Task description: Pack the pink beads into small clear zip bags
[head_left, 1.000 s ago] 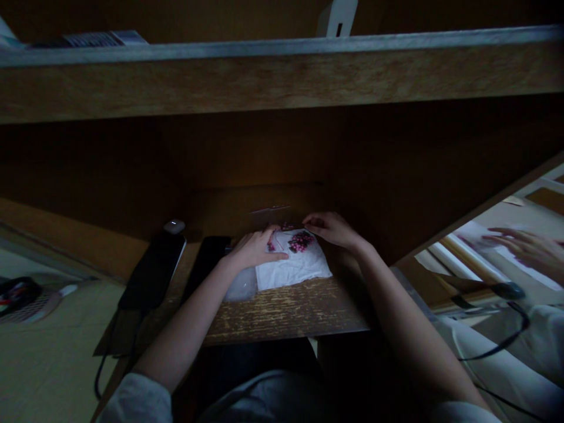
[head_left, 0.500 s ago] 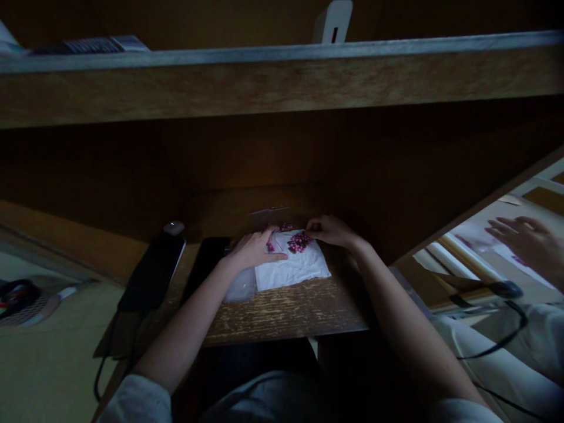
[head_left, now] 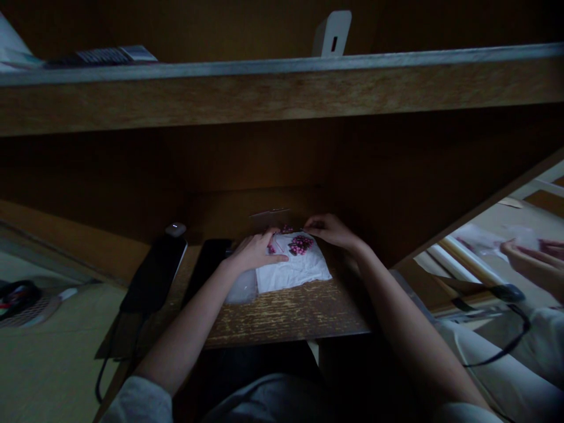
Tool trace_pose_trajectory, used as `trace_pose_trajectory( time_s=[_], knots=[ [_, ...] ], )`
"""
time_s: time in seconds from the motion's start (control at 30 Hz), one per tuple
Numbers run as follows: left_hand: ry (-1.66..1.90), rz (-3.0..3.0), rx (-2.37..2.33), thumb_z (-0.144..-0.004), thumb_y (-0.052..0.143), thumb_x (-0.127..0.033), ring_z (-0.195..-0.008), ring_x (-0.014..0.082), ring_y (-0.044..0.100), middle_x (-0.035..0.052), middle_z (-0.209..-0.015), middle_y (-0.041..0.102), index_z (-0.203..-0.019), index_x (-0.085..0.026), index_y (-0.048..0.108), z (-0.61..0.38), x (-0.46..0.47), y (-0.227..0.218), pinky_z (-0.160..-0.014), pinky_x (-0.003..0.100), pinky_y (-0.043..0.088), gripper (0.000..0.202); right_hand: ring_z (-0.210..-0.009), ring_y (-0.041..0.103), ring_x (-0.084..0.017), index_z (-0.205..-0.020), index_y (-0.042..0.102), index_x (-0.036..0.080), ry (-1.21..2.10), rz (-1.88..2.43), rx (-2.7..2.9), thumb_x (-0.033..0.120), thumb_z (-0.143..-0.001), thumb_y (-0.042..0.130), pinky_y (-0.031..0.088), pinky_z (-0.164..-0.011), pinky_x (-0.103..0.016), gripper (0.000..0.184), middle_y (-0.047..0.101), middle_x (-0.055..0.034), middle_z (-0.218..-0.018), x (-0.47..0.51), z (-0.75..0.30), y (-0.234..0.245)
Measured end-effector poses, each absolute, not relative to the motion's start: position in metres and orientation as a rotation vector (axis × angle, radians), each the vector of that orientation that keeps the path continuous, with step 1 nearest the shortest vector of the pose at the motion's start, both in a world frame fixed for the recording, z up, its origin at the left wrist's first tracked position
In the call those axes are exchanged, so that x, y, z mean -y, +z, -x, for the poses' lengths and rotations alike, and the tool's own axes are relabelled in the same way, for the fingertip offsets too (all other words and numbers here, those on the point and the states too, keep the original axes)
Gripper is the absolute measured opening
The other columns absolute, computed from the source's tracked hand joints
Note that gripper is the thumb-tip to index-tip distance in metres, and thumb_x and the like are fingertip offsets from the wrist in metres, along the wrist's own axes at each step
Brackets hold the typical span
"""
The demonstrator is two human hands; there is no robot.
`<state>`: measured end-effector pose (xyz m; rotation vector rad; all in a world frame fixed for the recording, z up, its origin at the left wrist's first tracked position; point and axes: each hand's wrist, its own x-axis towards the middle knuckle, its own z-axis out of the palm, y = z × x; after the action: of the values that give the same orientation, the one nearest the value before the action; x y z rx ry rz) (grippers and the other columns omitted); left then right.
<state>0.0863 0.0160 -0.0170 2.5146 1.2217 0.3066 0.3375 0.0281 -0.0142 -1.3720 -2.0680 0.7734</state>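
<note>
Head view

1. Here's the left hand (head_left: 258, 251), lying flat and relaxed on a crumpled white sheet (head_left: 299, 276), fingers spread, no clench and nothing held that I can see.
2. Over to the right hand (head_left: 330, 230), curled at the sheet's far edge, fingertips (head_left: 306, 223) down by the pink beads. Is it pinching something? Too dark and too small to call, so I can't tell.
3. The pink beads (head_left: 301, 245) sit in a tight cluster on the sheet, between the two hands, with a few more right at the far edge by the left hand's fingers.
4. Under the near left corner of the sheet, a clear plastic bag (head_left: 240, 289) pokes out, and it all rests on a worn wooden desk (head_left: 282, 317).
5. Left of the hands lie two black phones (head_left: 154, 273), side by side, with a small white gadget (head_left: 175, 230) touching the far end of the outer one.
6. Far right, another hand (head_left: 533, 267) shows beyond the desk, fingers curled over something pale, with a black cable (head_left: 506, 346) below it.
7. Up top, a white block (head_left: 332, 33) stands on a wooden shelf (head_left: 282, 97).
</note>
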Motion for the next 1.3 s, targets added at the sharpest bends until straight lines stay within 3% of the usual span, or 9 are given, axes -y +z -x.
trace_pose_trajectory(
  time_s=[0.27, 0.47, 0.63, 0.8, 0.97, 1.17, 1.3],
  knots=[
    [0.337, -2.514, -1.230, -0.073, 0.058, -0.063, -0.082, 0.0251, 0.064, 0.0098, -0.097, 0.066, -0.124, -0.020, 0.045, -0.086, -0.017, -0.018, -0.066, 0.032, 0.046, 0.068, -0.069, 0.057, -0.014, -0.089, 0.066, 0.016, 0.845, 1.105, 2.145, 0.039, -0.085, 0.051, 0.041, -0.063, -0.024, 0.028, 0.066, -0.0049, -0.082, -0.008, -0.294, -0.007],
    [0.448, -2.536, -1.226, -0.073, 0.062, -0.055, -0.096, 0.0270, 0.062, 0.0101, -0.113, 0.060, -0.124, -0.021, 0.044, -0.089, -0.018, -0.021, -0.078, 0.035, 0.048, 0.063, -0.061, 0.053, -0.012, -0.089, 0.067, 0.018, 0.719, 1.175, 2.264, 0.045, -0.083, 0.054, 0.034, -0.056, -0.022, 0.031, 0.065, -0.0023, -0.074, 0.000, -0.287, -0.006],
    [0.611, -2.586, -1.312, -0.075, 0.062, -0.043, -0.101, 0.0266, 0.058, 0.0112, -0.123, 0.051, -0.123, -0.020, 0.044, -0.091, -0.019, -0.022, -0.083, 0.037, 0.048, 0.056, -0.058, 0.050, -0.011, -0.083, 0.067, 0.018, 0.745, 1.188, 2.204, 0.038, -0.080, 0.059, 0.032, -0.054, -0.022, 0.023, 0.062, -0.0007, -0.069, 0.000, -0.280, -0.010],
    [0.848, -2.552, -1.250, -0.069, 0.070, -0.047, -0.113, 0.0275, 0.049, 0.0103, -0.118, 0.053, -0.113, -0.019, 0.050, -0.088, -0.020, -0.016, -0.094, 0.039, 0.042, 0.056, -0.060, 0.054, -0.012, -0.081, 0.066, 0.016, 0.881, 1.115, 2.015, 0.031, -0.080, 0.057, 0.040, -0.057, -0.023, 0.017, 0.064, -0.0028, -0.074, -0.002, -0.282, -0.009],
    [1.129, -2.127, -1.166, -0.085, 0.053, -0.038, -0.083, 0.0164, 0.058, 0.0035, -0.090, 0.062, -0.092, -0.019, 0.058, -0.085, -0.030, -0.020, -0.078, 0.029, 0.047, 0.021, -0.071, 0.060, -0.016, -0.092, 0.061, 0.015, 0.919, 1.036, 1.792, 0.030, -0.077, 0.060, 0.046, -0.063, -0.026, 0.021, 0.066, -0.0061, -0.081, -0.006, -0.289, -0.007],
    [1.227, -1.839, -1.059, -0.079, 0.058, -0.031, -0.069, 0.0139, 0.056, 0.0005, -0.072, 0.061, -0.072, -0.017, 0.059, -0.084, -0.047, -0.033, -0.068, 0.025, 0.044, 0.016, -0.069, 0.059, -0.015, -0.105, 0.056, 0.016, 0.896, 1.025, 1.820, 0.030, -0.078, 0.060, 0.044, -0.062, -0.025, 0.030, 0.064, -0.0038, -0.079, -0.011, -0.289, -0.015],
    [1.223, -1.699, -1.020, -0.074, 0.063, -0.027, -0.067, 0.0133, 0.055, 0.0000, -0.067, 0.060, -0.066, -0.016, 0.060, -0.084, -0.050, -0.034, -0.067, 0.024, 0.043, 0.013, -0.065, 0.057, -0.013, -0.103, 0.056, 0.016, 0.815, 1.050, 1.853, 0.025, -0.079, 0.058, 0.041, -0.060, -0.024, 0.026, 0.062, -0.0019, -0.075, -0.011, -0.286, -0.018]
  ],
)
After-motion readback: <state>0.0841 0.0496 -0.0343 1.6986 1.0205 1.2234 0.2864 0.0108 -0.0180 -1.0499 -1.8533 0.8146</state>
